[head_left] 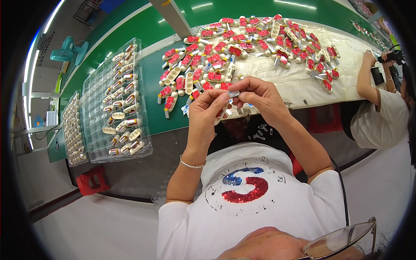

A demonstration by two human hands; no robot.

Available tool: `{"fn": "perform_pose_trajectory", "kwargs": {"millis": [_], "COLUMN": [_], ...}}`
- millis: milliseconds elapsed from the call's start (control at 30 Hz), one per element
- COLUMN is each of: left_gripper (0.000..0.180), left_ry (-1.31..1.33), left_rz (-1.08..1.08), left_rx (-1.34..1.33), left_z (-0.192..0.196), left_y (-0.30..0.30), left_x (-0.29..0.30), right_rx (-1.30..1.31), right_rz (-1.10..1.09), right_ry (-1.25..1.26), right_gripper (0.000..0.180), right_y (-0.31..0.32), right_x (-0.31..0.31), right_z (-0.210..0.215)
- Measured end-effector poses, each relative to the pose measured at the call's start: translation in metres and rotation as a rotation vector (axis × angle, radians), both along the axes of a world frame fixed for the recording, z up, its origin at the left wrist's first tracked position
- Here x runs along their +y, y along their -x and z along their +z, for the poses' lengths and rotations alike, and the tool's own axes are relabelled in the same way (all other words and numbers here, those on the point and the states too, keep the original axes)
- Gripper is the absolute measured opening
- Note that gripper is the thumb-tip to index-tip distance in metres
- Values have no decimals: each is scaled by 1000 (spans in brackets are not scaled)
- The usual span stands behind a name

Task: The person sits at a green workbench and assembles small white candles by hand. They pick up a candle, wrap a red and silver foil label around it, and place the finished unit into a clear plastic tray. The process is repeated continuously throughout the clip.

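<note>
Close together at the table's near edge, my left hand [209,105] and my right hand [263,99] pinch a small pale strip [234,94] between their fingertips. A cream oblong piece shows partly under the left fingers; the hand hides most of it. Just beyond lies a wide heap of cream oblong pieces [214,76], many with red labels and small grey-and-yellow tabs. Some lie with round hollows facing up, such as one cream holder [173,75] left of my hands.
To the left, a clear plastic tray [96,104] holds rows of similar pieces, and a fuller tray [73,130] stands beyond it. A metal post [173,17] rises behind the heap. A red stool [93,180] stands below left. Another person's arm [368,78] reaches in at right.
</note>
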State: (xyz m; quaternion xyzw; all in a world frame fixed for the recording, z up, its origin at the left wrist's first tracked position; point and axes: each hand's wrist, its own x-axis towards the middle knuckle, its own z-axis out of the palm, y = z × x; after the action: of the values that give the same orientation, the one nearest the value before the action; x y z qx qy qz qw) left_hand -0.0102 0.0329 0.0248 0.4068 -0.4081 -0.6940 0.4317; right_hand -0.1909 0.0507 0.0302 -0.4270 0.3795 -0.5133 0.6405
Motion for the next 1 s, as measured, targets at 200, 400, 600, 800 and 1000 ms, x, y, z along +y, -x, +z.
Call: {"fn": "perform_pose_trajectory", "kwargs": {"millis": [200,400,600,800,1000], "left_gripper": [17,15,15,17,19], "left_ry": [62,40,-93,-169,-129], "left_rz": [14,12,-113,-164,-227], "left_rx": [-76,-104,-30,-18,29], "left_z": [5,9,4,-3,-4], "left_y": [-1,0,-12,-17,-21], "left_x": [1,-4,-17,-19,-18], "right_rx": [-36,435,1031,1166,750], "right_rz": [21,-115,-239,-69,-51], "right_ry": [-47,309,910,843,451], "right_gripper": [21,18,8,8,9], "right_y": [1,2,5,3,3], "right_x": [-3,-4,-5,-9,-13], "right_z": [-2,-5,9,5,-4]}}
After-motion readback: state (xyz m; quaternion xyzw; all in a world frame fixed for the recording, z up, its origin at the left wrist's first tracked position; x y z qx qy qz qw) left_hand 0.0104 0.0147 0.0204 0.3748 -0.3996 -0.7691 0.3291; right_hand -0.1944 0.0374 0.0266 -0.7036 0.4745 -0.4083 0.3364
